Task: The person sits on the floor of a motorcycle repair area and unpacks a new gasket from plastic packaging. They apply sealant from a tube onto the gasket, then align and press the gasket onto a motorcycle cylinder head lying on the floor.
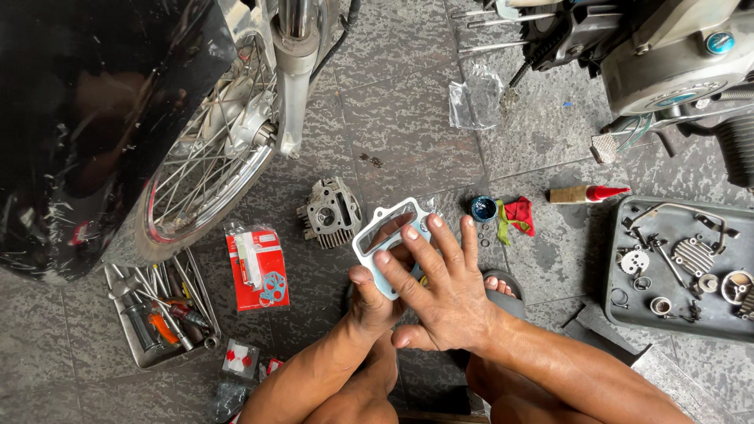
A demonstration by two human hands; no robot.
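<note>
Grey mottled tiled floor, damp-looking. Lying on it: a finned metal cylinder block, a red gasket packet, a metal tool tray at the left — screwdrivers inside — and a crumpled clear plastic bag. To the right, a small blue-rimmed tin beside a red rag, a red-capped tube, and a grey parts tray.

Grey engine cylinder, red gasket packet, tool tray, parts tray, spoked wheel.
</note>
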